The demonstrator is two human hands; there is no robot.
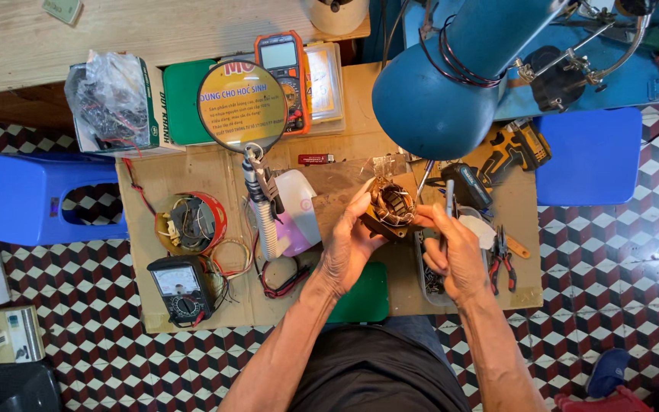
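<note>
A blue lamp shade point(436, 99) filled the upper centre of the frame above a cardboard-covered low table point(192, 179). At centre, the left hand point(348, 244) cupped a motor stator point(389, 207), fingers curled round its outer shell. It looked heavy and rigid, its copper windings delicate, so best held by the shell. The right hand point(455, 255) pinched a thin pen-like tool point(449, 197).

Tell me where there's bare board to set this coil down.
Bare cardboard shows between the box and red ring, and a strip beside the lighter. Around the left hand, right hand, coil and pliers, it's crowded.
</note>
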